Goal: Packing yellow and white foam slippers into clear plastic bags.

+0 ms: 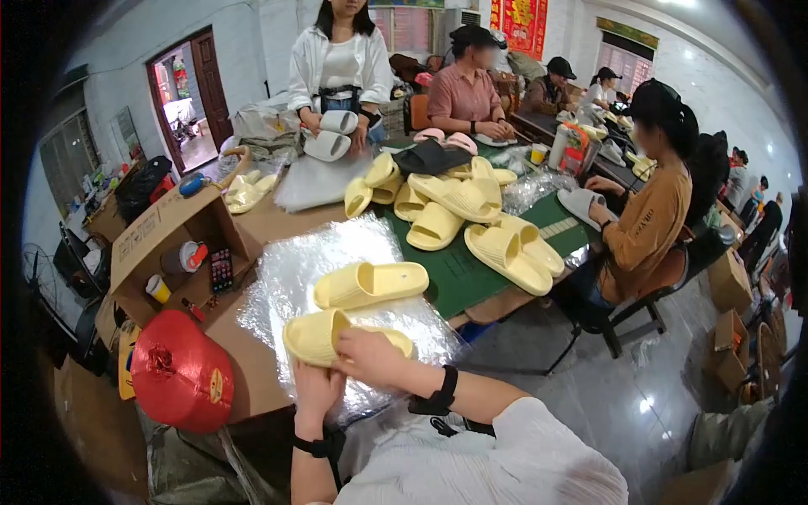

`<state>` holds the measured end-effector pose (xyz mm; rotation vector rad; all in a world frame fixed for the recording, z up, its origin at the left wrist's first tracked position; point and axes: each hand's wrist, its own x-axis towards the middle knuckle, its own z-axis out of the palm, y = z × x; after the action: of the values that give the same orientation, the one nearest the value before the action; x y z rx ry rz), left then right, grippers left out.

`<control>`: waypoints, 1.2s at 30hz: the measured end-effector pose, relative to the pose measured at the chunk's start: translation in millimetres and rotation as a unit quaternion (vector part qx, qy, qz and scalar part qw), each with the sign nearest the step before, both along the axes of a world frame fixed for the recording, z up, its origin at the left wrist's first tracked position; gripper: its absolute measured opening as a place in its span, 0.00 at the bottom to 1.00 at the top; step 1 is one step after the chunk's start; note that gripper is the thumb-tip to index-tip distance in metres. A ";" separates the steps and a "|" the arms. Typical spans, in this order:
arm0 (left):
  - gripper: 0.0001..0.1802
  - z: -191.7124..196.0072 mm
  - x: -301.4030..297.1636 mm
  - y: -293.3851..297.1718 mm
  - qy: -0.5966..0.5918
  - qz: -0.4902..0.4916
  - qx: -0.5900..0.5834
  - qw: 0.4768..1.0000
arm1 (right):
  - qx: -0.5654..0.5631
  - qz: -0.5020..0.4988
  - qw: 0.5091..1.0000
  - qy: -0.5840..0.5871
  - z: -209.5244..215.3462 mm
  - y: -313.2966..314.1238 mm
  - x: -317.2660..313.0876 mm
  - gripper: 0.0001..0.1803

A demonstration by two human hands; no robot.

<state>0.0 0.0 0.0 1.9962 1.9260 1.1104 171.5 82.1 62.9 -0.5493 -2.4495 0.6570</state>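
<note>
Yellow slipper (305, 338): found over the clear film (286, 261) at the near edge of the table (252, 379), its strap end turned to the left and its heel to the right.
Right hand (370, 358): laid over the slipper's near side by the strap opening, its fingers curled in and closed on the slipper.
Left hand (317, 389): set against the near side of the strap end; its fingers are mostly hidden, so how far it is closed, and whether any weight is borne by it, cannot be told.
Second slipper (370, 284): laid flat on the film just beyond, sole down, pointed the same way and touched by neither hand.
Step in hand: judged to be the handling or checking of one slipper of a pair, done around its strap.
Next move: a steady hold by both hands seems called for, so that the soft strap is not creased and the thin film is not dragged.
Slipper pile (435, 225): heaped on the green mat (459, 282), toward the table's far edge.
Cardboard box (139, 252): stood open by the table's left edge, clear of both hands.
</note>
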 end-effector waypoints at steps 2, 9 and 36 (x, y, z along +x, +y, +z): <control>0.30 -3.6 0.5 -1.2 0.144 0.046 -0.027 0.988 | 0.013 -0.099 0.995 -0.023 -5.4 2.0 8.8 0.16; 0.29 5.6 10.4 -1.7 0.138 0.047 -0.025 0.989 | 0.049 -0.072 0.996 0.029 -25.2 24.5 19.3 0.14; 0.27 2.8 8.7 -5.0 0.111 0.059 -0.001 0.992 | 0.076 -0.265 0.956 0.103 10.9 81.3 28.0 0.09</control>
<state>8.7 -5.0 2.8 2.1074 2.1786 0.9437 199.5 163.4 73.8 -0.9734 -2.0078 0.2823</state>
